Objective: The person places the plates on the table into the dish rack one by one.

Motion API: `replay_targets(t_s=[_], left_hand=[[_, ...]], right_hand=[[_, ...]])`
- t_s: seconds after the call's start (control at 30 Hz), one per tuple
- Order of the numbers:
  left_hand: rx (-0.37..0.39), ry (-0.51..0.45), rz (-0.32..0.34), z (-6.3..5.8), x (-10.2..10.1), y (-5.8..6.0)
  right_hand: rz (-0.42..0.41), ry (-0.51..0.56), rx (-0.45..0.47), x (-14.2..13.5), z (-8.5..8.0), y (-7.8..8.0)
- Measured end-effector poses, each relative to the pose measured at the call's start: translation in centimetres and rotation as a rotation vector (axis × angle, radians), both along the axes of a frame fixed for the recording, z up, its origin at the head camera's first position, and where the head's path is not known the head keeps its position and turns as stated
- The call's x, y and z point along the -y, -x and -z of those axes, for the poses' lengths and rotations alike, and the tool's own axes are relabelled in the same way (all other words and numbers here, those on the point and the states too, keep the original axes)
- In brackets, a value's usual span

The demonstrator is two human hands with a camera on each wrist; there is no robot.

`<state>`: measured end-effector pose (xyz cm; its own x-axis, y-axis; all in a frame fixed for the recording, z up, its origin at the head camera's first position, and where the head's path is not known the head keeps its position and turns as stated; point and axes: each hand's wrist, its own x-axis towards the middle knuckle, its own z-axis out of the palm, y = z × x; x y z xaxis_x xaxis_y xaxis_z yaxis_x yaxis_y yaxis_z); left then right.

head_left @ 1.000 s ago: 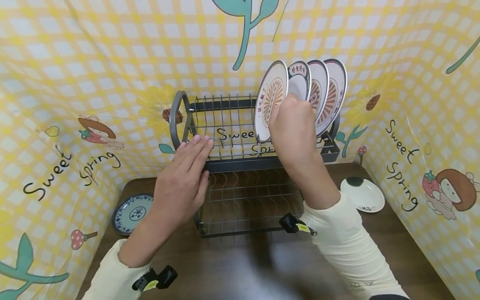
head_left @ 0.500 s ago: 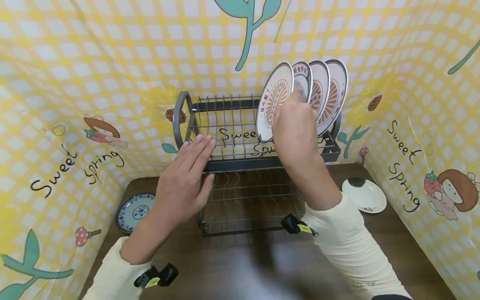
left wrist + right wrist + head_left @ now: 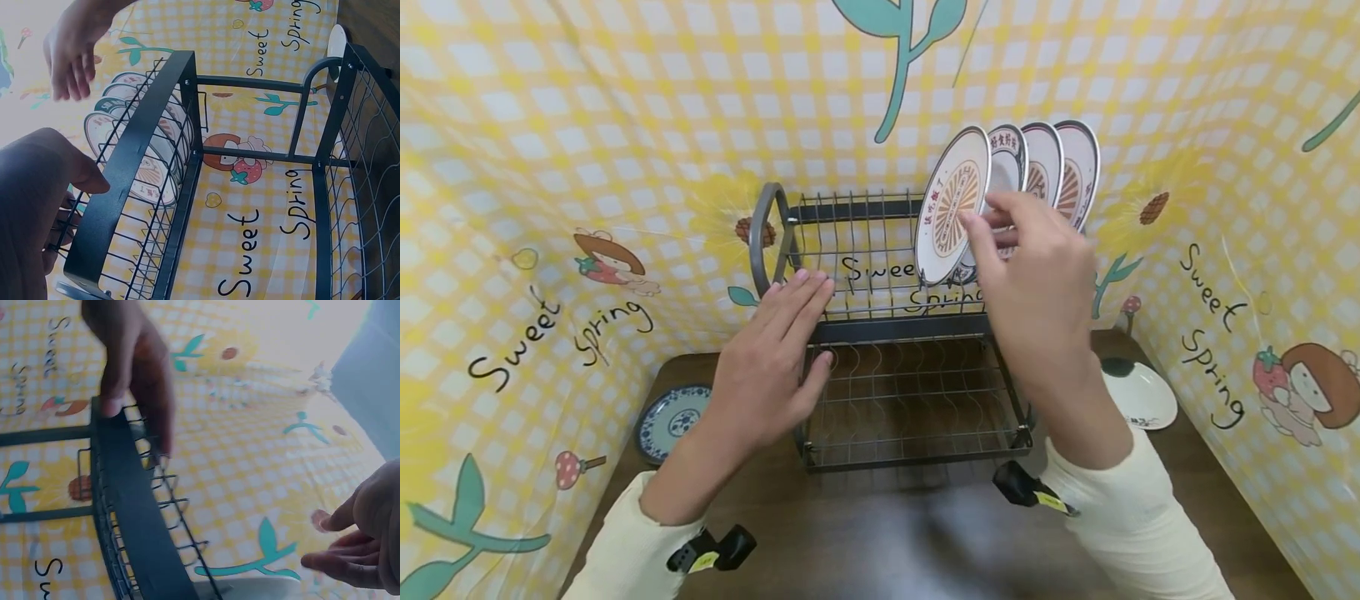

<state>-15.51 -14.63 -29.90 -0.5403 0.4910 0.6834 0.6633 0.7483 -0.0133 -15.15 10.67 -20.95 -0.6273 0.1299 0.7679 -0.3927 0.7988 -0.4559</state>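
A dark metal dish rack (image 3: 898,327) has two tiers. Several round white plates with sunburst prints and Chinese characters stand on edge at the right of its upper tier, the leftmost plate (image 3: 951,208) leaning. My left hand (image 3: 771,362) grips the rack's front bar at the left: the left wrist view shows its thumb in front and fingers behind. My right hand (image 3: 1037,275) hovers in front of the plates, fingers loosely bent around nothing. In the left wrist view this right hand (image 3: 78,53) is apart from the plates (image 3: 147,165), and it covers parts of them in the head view.
A blue-patterned plate (image 3: 673,421) lies on the brown table (image 3: 880,533) left of the rack. A white plate with a dark patch (image 3: 1138,396) lies to the right. Yellow checked cloth (image 3: 670,100) hangs close behind and on both sides.
My right hand has let go of the leftmost plate and drawn back to the right, its fingers loosening. That plate leans a little more to the right. My left hand stays on the rack.
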Motion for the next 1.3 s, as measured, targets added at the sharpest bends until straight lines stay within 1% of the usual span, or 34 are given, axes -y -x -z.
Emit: replay_targets(t_s=[0.03, 0.1, 0.13, 0.23, 0.3, 0.4, 0.43, 0.5, 0.6, 0.67, 0.73, 0.9, 0.97, 1.07, 1.17, 1.23, 1.3], left_hand=[[0.001, 0.002, 0.000, 0.0, 0.0, 0.1], [0.003, 0.001, 0.002, 0.1, -0.1, 0.1], [0.003, -0.004, 0.002, 0.1, 0.0, 0.1], [0.002, -0.015, -0.006, 0.2, 0.0, 0.1], [-0.002, -0.029, -0.013, 0.3, 0.1, 0.1], [-0.012, -0.054, -0.019, 0.4, 0.0, 0.1], [-0.015, -0.066, -0.017, 0.5, -0.1, 0.1], [-0.018, -0.083, -0.010, 0.5, -0.3, 0.2], [-0.019, -0.095, 0.000, 0.5, -0.6, 0.3], [-0.018, -0.097, 0.006, 0.5, -0.8, 0.4], [-0.017, -0.097, 0.006, 0.5, -0.8, 0.4], [-0.020, -0.103, 0.002, 0.5, -0.7, 0.4], [-0.021, -0.100, 0.002, 0.5, -0.7, 0.4], [-0.023, -0.095, 0.004, 0.5, -0.8, 0.4], [-0.023, -0.093, 0.006, 0.5, -0.8, 0.4], [-0.022, -0.091, 0.005, 0.5, -0.8, 0.5], [-0.022, -0.088, 0.001, 0.6, -0.8, 0.4]], right_hand=[[-0.056, 0.053, -0.021, -0.5, 0.1, -0.4], [-0.190, 0.178, -0.003, -1.5, 0.4, -0.9], [-0.267, 0.244, 0.021, -2.0, 0.6, -1.1], [-0.537, 0.517, 0.138, -3.8, 1.4, -1.4], [-0.693, 0.682, 0.209, -5.1, 2.3, -1.3], [-0.819, 0.865, 0.311, -7.3, 3.9, -1.2], [-0.840, 0.906, 0.345, -8.0, 4.4, -1.3], [-0.840, 0.960, 0.401, -9.3, 5.5, -1.4], [-0.786, 0.990, 0.434, -10.9, 7.2, -1.7], [-0.720, 0.981, 0.431, -11.7, 8.4, -1.9], [-0.673, 0.970, 0.417, -12.3, 9.5, -2.1], [-0.598, 0.949, 0.395, -13.4, 11.8, -2.2], [-0.553, 0.939, 0.397, -14.0, 12.7, -2.1], [-0.463, 0.928, 0.424, -15.4, 14.5, -1.6], [-0.338, 0.907, 0.489, -17.5, 16.7, -0.7], [-0.271, 0.886, 0.544, -19.1, 18.5, 0.0], [-0.167, 0.807, 0.619, -20.9, 20.2, 0.6]])
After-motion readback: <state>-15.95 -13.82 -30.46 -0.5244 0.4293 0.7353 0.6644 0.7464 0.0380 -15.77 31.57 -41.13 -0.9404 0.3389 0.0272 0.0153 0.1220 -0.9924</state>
